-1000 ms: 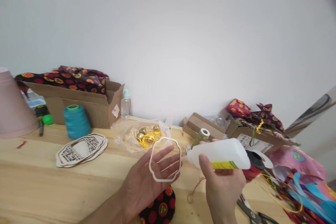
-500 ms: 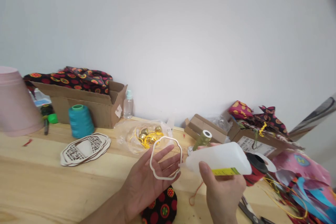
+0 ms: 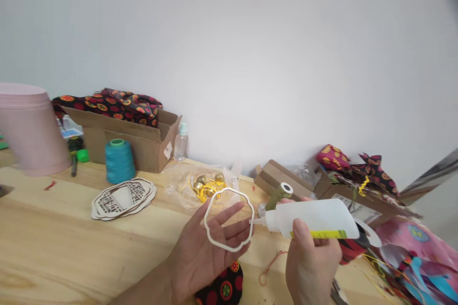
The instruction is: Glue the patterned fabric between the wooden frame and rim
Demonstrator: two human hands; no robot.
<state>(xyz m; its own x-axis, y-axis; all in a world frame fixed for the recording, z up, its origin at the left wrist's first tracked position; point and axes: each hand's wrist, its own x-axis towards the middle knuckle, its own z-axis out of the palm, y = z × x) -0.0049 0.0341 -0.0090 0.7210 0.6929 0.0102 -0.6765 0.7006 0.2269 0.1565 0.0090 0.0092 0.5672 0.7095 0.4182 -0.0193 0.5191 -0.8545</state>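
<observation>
White plastic squeeze bottle sits gripped in the right hand, its nozzle just beside a pale wooden ring frame resting against the open fingers of the left hand. Farther off, a clear plastic bag holds brass bells and yellow cord; a cardboard box at far left holds patterned fabric.

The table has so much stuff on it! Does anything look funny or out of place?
A loose red thread lies alone on the table, below the right hand holding the bottle. A small red scrap sits far left. Both look like stray bits dropped there.
</observation>
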